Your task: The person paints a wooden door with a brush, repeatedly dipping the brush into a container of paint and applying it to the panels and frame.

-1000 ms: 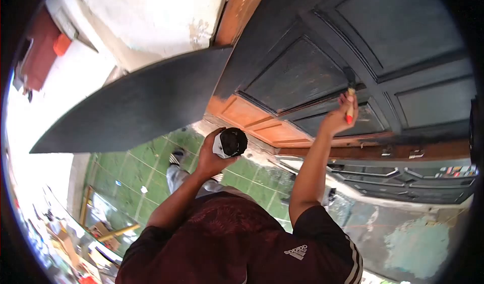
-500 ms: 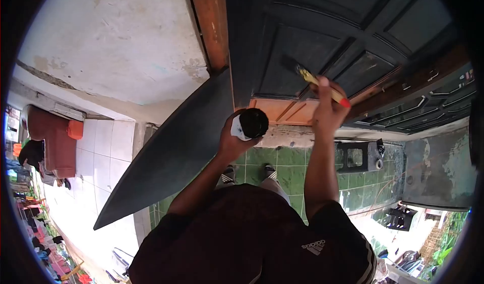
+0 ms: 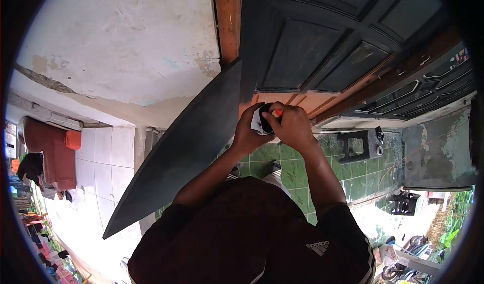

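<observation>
Black paint can (image 3: 262, 118) clasped in left hand (image 3: 248, 133); right hand (image 3: 292, 125) pinches red-tipped brush (image 3: 277, 112) over it, beside the door (image 3: 322, 47) edge.

Dark grey-black door (image 3: 322, 42) with an orange unpainted strip, green floor tiles (image 3: 297, 170), maroon shirt (image 3: 242, 233).

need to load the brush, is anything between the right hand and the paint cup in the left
Nothing visible does. The right hand is already over the paint cup held by the left hand, with the brush's red handle tip showing above the cup mouth. The bristles are hidden.
</observation>
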{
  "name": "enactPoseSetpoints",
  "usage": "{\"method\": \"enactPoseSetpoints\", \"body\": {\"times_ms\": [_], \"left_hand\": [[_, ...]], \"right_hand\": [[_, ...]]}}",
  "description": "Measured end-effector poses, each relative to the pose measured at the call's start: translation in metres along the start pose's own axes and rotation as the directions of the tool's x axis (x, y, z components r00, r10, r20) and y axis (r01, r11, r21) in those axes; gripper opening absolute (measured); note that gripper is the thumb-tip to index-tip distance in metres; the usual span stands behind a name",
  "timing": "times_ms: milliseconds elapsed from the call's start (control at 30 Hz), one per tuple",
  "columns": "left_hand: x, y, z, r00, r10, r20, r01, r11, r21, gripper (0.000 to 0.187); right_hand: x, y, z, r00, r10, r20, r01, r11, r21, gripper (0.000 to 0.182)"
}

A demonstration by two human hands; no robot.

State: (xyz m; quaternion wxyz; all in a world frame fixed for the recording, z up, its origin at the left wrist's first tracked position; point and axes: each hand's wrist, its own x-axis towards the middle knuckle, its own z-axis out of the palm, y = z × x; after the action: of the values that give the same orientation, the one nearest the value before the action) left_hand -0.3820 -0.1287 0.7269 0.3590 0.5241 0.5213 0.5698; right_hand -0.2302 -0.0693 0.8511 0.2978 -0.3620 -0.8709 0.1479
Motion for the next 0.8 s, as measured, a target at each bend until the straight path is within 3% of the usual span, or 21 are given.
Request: {"method": "enactPoseSetpoints", "body": {"times_ms": [133,233,267,367,467,567,700,800], "left_hand": [[-0.001,0.001,0.002,1.000,-0.023,0.002,0.023,1.000,0.019,0.102],[0.001,0.010,0.001,0.999,-0.041,-0.006,0.041,0.998,0.046,0.101],[0.002,0.014,0.001,0.999,-0.049,-0.007,0.050,0.997,0.060,0.100],[0.008,0.016,0.002,0.996,-0.086,0.028,0.086,0.996,0.001,0.098],[0.010,0.030,0.004,0.998,-0.068,0.010,0.068,0.997,0.035,0.096],[0.015,0.010,0.005,1.000,0.012,0.011,-0.014,0.979,0.205,0.095],[0.016,0.008,0.009,0.999,0.037,0.009,-0.038,0.977,0.212,0.088],[0.017,0.017,0.012,0.999,0.052,-0.001,-0.051,0.972,0.229,0.076]], "right_hand": [[-0.006,0.006,-0.022,0.993,0.088,-0.072,-0.076,0.985,0.157,0.025],[-0.014,0.006,-0.039,0.947,0.272,-0.171,-0.206,0.922,0.328,0.024],[-0.016,0.016,-0.030,0.953,0.212,-0.215,-0.122,0.922,0.367,0.024],[-0.023,0.027,-0.026,0.949,0.226,-0.221,-0.142,0.930,0.340,0.025],[-0.031,0.039,-0.022,0.875,0.444,-0.193,-0.273,0.782,0.561,0.025],[-0.028,0.048,-0.026,0.875,0.445,-0.190,-0.307,0.814,0.494,0.026],[-0.030,0.055,-0.052,0.863,0.459,-0.212,-0.355,0.848,0.393,0.027],[-0.031,0.050,-0.072,0.834,0.499,-0.237,-0.342,0.803,0.489,0.026]]}}
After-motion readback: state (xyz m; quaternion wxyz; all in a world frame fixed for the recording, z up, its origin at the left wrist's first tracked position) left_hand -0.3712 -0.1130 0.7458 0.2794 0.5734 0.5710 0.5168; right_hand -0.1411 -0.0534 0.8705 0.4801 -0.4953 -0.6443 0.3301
